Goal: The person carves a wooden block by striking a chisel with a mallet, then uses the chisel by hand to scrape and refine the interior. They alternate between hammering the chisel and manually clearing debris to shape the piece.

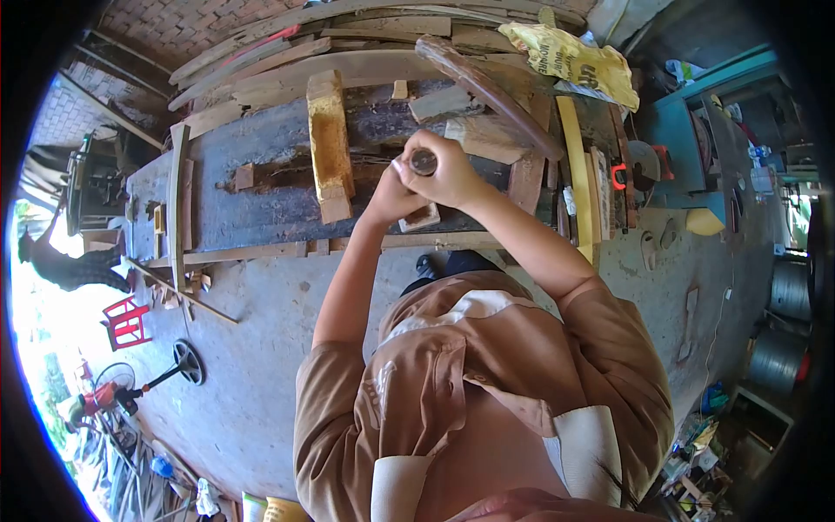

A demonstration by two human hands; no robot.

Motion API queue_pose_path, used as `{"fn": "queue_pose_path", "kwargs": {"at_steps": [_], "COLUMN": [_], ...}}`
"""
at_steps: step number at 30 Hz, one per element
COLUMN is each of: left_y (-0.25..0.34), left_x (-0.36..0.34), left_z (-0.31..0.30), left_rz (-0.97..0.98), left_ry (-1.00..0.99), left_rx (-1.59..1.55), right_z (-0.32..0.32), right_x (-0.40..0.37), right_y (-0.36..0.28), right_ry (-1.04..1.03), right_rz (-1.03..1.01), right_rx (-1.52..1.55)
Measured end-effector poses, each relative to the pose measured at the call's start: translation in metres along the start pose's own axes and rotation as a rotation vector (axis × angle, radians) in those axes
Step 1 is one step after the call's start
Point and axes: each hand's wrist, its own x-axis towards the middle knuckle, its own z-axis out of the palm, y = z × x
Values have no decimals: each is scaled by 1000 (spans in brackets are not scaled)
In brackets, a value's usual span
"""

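Note:
Over the workbench [261, 213], my right hand [452, 174] is wrapped round an upright round handle [424, 162]. Only its dark, worn end shows, so the rest of the tool is hidden. My left hand [390, 198] is closed just below and beside the right one, pressed against it; what its fingers grip is hidden. A small wooden block [420, 217] lies under the hands, near the bench's front edge. To their left, a long yellowish timber piece with a hollowed face [330, 148] lies across the bench.
A dark wooden bar [491, 97] slants behind my hands, near a pale wood block [483, 139]. Long boards [252, 83] and a yellow sack [570, 61] are at the back. A tape measure [618, 177] lies right. A person [70, 261] bends at left, near a red stool [126, 323].

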Motion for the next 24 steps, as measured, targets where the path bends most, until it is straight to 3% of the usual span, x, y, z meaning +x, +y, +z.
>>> {"fn": "queue_pose_path", "kwargs": {"at_steps": [10,19,21,24], "left_y": [11,10,10,6], "left_x": [10,4,3,7], "left_z": [-9,5,14,15], "left_rz": [-141,-73,9,70], "left_ry": [-71,56,217,235], "left_rx": [-122,-133,-109,-96], "right_z": [1,5,2,1], "right_x": [2,5,10,11], "right_y": [9,2,2,1], "right_ry": [42,-45,-62,-80], "right_rz": [-24,47,-190,-158], "right_rx": [-22,-112,-288,-267]}}
